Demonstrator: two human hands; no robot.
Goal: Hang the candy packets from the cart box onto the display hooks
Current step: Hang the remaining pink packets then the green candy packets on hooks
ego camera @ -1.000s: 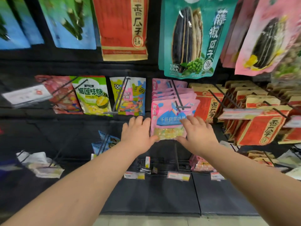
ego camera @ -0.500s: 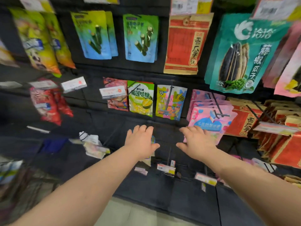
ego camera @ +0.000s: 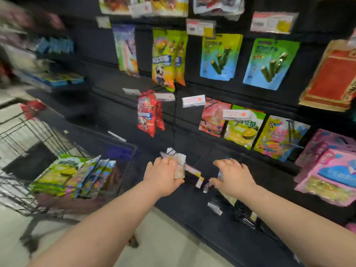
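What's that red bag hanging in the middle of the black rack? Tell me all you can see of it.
The red bag looks like glossy plastic, with a blue band across its middle and pale cartoon figures, too blurred to read. It hangs upright in front of the black panel, its top just under a white price tag. At least one more red bag hangs close behind it, on its right. Nothing else touches it.

two hands, the left hand (ego camera: pixel 163 174) and the right hand (ego camera: pixel 233 179). one wire cart (ego camera: pixel 38 135). hanging up: two blue seaweed packets (ego camera: pixel 220 56), two yellow panda packets (ego camera: pixel 163 58), two red packets (ego camera: pixel 147 112) and one durian candy packet (ego camera: pixel 242 130). the pink packets (ego camera: pixel 331 170) and the cart packets (ego camera: pixel 77 174) are too blurred to count.
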